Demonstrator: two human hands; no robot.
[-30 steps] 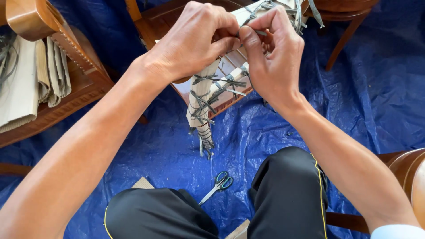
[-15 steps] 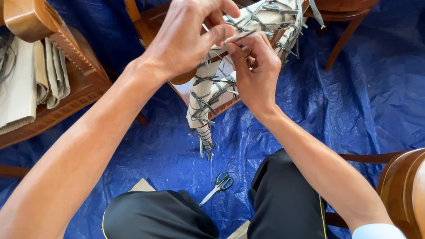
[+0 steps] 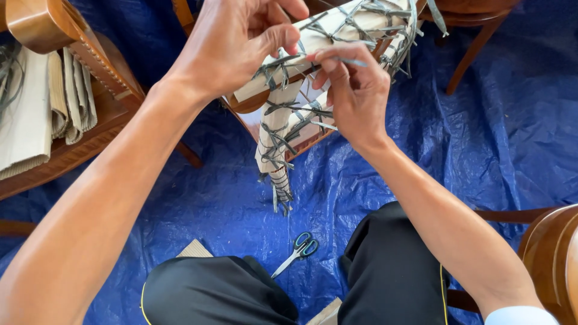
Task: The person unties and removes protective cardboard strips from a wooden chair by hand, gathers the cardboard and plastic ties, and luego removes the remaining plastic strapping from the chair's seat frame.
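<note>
A blue tarpaulin (image 3: 481,132) covers the floor beneath us. Our right hand (image 3: 355,90) pinches a thin grey strap (image 3: 355,61) between thumb and forefinger, against the paper-wrapped chair frame (image 3: 283,114). Our left hand (image 3: 235,42) pinches the strapping just beside it, fingers closed. Below, scissors (image 3: 298,251) lie on the tarpaulin between our knees. At the left, folded cardboard (image 3: 36,114) rests on another wooden chair (image 3: 96,66).
</note>
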